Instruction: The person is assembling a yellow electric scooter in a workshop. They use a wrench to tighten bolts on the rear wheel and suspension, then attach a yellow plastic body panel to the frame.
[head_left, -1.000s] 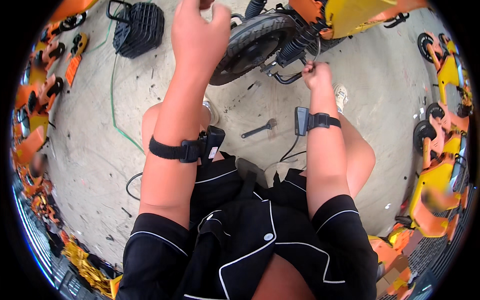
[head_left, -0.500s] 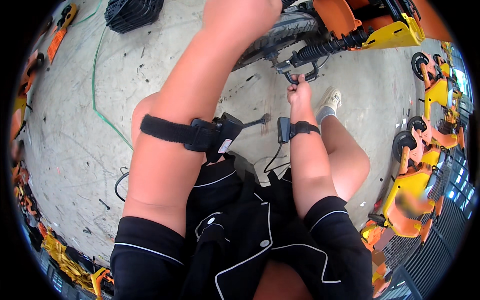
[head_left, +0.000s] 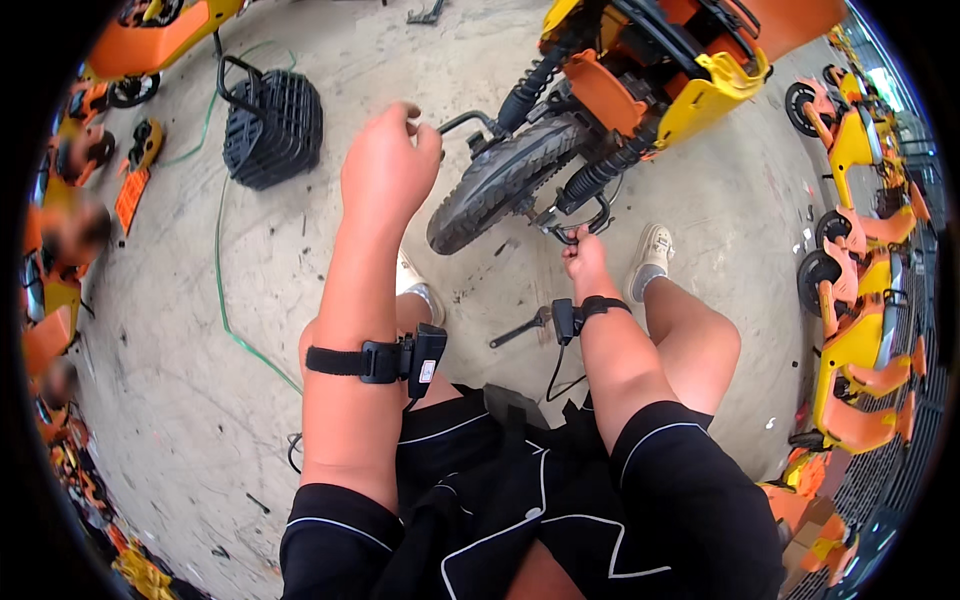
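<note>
Ahead of me is an orange and yellow scooter (head_left: 700,105), with a black knobbly-tyred wheel (head_left: 500,185) between two black spring shock absorbers. Bent black metal bars stick out on both sides of this wheel. My left hand (head_left: 392,170) is curled at the outer end of the left bar (head_left: 468,120); the fingers partly hide that contact. On the other side, my right hand (head_left: 585,255) has its fingers closed round the lower part of the looped right bar (head_left: 604,212). A dark wrench (head_left: 520,328) lies on the floor between my forearms.
A black plastic basket (head_left: 275,130) with a handle stands at the far left. Past it a thin green hose (head_left: 220,270) runs along the concrete floor. More orange and yellow scooters (head_left: 855,335) line the right side, and others stand at the left. My shoes (head_left: 652,250) flank the wheel.
The view has shifted, bringing the wheel and basket more fully into sight. My left hand has come back and left, to the left bar's end. My right hand stays on its bar.
</note>
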